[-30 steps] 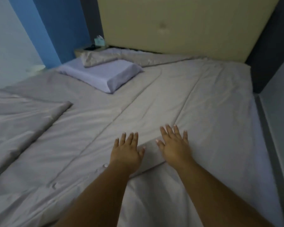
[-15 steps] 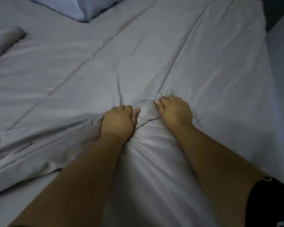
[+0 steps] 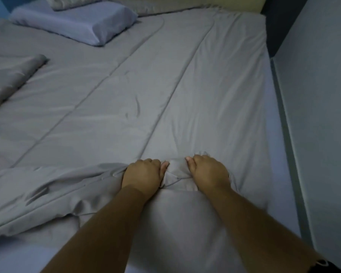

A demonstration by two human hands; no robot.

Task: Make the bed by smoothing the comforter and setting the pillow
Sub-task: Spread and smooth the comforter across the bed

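A grey comforter (image 3: 165, 91) covers most of the bed, with long creases running toward the headboard. Its near edge is bunched where both hands grip it. My left hand (image 3: 143, 175) is closed on a fold of that edge. Right beside it, my right hand (image 3: 208, 173) clutches the same bunch, and a small hump of cloth stands between the thumbs. A pale blue pillow (image 3: 77, 23) lies flat at the far left, near the head of the bed.
A folded grey blanket (image 3: 10, 79) lies at the left edge. A grey pillow or bolster (image 3: 71, 1) sits behind the blue pillow. A pale wall (image 3: 319, 115) runs close along the bed's right side. The yellowish headboard (image 3: 244, 3) is at the far end.
One second ago both hands lay flat and open on the comforter. They have since closed into fists on its near edge, bunching the cloth. The view tilted down, then back up a little.
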